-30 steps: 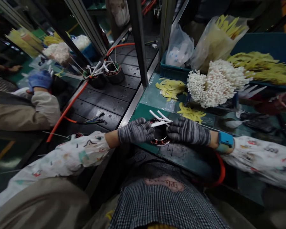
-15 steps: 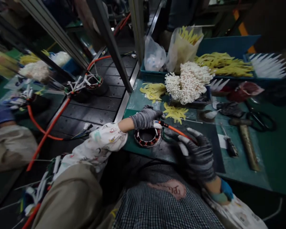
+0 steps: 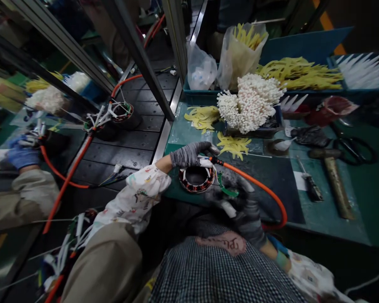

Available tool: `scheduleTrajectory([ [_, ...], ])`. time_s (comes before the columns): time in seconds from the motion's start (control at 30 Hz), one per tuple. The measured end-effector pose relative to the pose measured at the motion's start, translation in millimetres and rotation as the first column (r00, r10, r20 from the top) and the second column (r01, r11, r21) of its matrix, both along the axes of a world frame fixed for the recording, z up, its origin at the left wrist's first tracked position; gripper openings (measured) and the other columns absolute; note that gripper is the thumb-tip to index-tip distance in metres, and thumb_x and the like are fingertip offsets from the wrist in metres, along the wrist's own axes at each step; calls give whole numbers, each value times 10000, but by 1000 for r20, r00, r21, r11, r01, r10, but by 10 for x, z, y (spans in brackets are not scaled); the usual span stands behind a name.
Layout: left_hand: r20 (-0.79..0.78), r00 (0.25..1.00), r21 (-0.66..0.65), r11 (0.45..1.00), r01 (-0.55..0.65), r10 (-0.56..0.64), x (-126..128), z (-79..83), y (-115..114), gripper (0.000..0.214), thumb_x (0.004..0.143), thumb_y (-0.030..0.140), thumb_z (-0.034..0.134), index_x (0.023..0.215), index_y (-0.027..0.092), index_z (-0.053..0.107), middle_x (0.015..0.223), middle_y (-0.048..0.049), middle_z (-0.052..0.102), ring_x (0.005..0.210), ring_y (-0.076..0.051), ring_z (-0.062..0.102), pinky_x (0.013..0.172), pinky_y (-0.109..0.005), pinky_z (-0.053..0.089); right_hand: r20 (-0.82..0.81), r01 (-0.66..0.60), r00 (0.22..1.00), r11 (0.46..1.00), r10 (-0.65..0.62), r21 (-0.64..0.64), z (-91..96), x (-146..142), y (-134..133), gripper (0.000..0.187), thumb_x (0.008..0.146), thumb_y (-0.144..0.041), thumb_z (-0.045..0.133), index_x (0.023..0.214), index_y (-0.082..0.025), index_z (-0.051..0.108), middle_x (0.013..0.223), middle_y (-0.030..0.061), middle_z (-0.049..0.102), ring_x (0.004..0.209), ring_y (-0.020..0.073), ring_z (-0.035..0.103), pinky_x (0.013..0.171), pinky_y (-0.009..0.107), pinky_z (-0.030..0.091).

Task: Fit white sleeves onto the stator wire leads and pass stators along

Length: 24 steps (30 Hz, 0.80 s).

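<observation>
A ring-shaped motor stator (image 3: 194,188) with dark red-black windings lies on the green bench mat in front of me. My left hand (image 3: 191,155), in a grey striped glove, is closed over its upper rim, gripping the white-sleeved wires (image 3: 205,162) there. From these an orange cable (image 3: 255,180) runs right and loops down past the bench edge. Beside the stator, a curved green circuit board (image 3: 226,188) hangs on thin wires. My right hand (image 3: 244,206), gloved alike, is at this board; motion smears its fingers, so their hold cannot be made out.
Yellow strips (image 3: 233,144) and a bundle of white-tipped sticks (image 3: 252,103) lie behind the stator. To the right are a hammer (image 3: 336,181), a screwdriver (image 3: 311,183) and scissors (image 3: 356,147). A co-worker's blue-gloved hand (image 3: 23,153) and other stators (image 3: 123,113) are at left.
My right hand has let go of the orange cable and moved down and left to the green circuit board. The cable now bows out to the right. My left hand stays at the stator.
</observation>
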<state>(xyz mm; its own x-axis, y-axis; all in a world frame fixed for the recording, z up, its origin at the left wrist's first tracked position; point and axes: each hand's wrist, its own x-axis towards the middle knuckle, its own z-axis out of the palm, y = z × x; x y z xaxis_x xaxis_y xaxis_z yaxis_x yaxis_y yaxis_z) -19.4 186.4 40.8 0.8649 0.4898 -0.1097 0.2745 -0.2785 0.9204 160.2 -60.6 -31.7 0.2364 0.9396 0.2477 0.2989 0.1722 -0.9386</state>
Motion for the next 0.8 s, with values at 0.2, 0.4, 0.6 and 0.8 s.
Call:
scheduleTrajectory([
  [0.2, 80, 995, 314, 945, -86, 64, -38, 246, -237, 462, 1047, 445, 696, 1414, 165, 719, 1378, -162, 784, 1231, -262, 761, 1040, -402, 620, 120, 73, 988, 974, -100, 214, 272, 1, 250, 158, 989, -207, 777, 1100, -311, 734, 1063, 21, 819, 976, 240, 827, 841, 407, 724],
  [0.4, -90, 996, 720, 691, 60, 7, -127, 421, -754, 653, 963, 807, 702, 1318, 269, 810, 1313, -107, 823, 1308, -343, 725, 1304, -631, 391, 448, -29, 891, 976, -73, 216, 671, 253, 200, 302, 986, -157, 757, 1272, -253, 737, 1182, 103, 864, 1033, 323, 865, 891, 477, 754],
  [0.6, -6, 969, 765, 626, -155, 247, -87, -6, -1092, 412, 1166, 410, 447, 1392, 273, 762, 1371, -91, 818, 1386, -277, 719, 1233, -523, 582, 65, 186, 974, 930, -217, 318, 629, -52, 558, 156, 978, -276, 787, 1048, -297, 649, 978, 31, 824, 923, 258, 841, 849, 438, 738],
  [0.8, -41, 999, 837, 544, 52, -32, -373, -210, -1328, 377, 1084, 584, 519, 1137, 393, 840, 1331, 2, 842, 1321, -262, 765, 1199, -446, 624, -208, 171, 973, 927, -104, 335, 365, -321, 831, 119, 1031, -287, 710, 1056, -323, 599, 1088, 36, 778, 1030, 253, 802, 914, 476, 716],
])
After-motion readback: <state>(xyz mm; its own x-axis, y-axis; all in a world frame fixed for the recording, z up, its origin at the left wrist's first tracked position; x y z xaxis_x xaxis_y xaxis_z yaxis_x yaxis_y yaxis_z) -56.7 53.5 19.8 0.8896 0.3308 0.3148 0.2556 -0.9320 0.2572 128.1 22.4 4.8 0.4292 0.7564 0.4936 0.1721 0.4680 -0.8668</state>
